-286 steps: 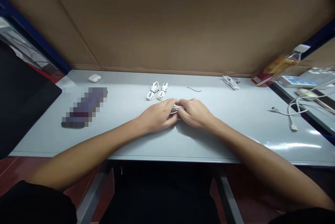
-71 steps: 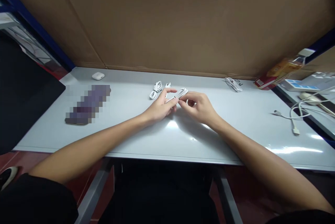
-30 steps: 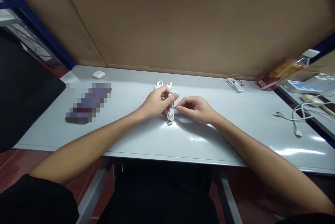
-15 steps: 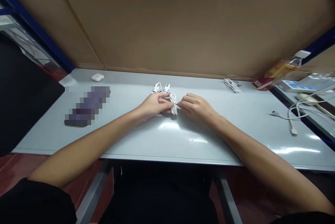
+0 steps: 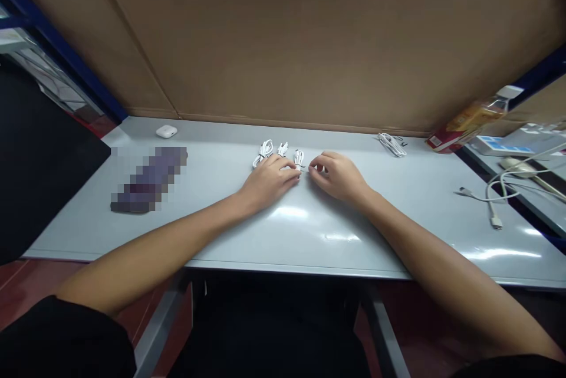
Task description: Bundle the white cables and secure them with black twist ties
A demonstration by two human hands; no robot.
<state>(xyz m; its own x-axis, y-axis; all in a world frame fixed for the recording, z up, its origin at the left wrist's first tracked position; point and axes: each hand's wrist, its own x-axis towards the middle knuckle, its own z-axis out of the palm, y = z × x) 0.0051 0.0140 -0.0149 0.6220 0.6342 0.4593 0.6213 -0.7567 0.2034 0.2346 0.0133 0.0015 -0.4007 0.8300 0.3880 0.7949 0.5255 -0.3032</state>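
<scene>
Three white cable bundles lie in a row at the table's middle: a left one, a middle one and a right one with a dark tie around it. My left hand rests just in front of them, its thumb and fingertips apart at the lower end of the right bundle and partly hiding it. To the right of that bundle is my right hand, fingers curled with a gap between thumb and index, nothing visible in it.
A pixelated dark item and a white case lie on the grey table at left. Towards the right are another white cable bundle, a tilted bottle, loose cables and a blue-white box.
The right bundle was held upright between my hands; now it lies on the table behind my left fingertips. My right hand has come off its tie and opened slightly.
</scene>
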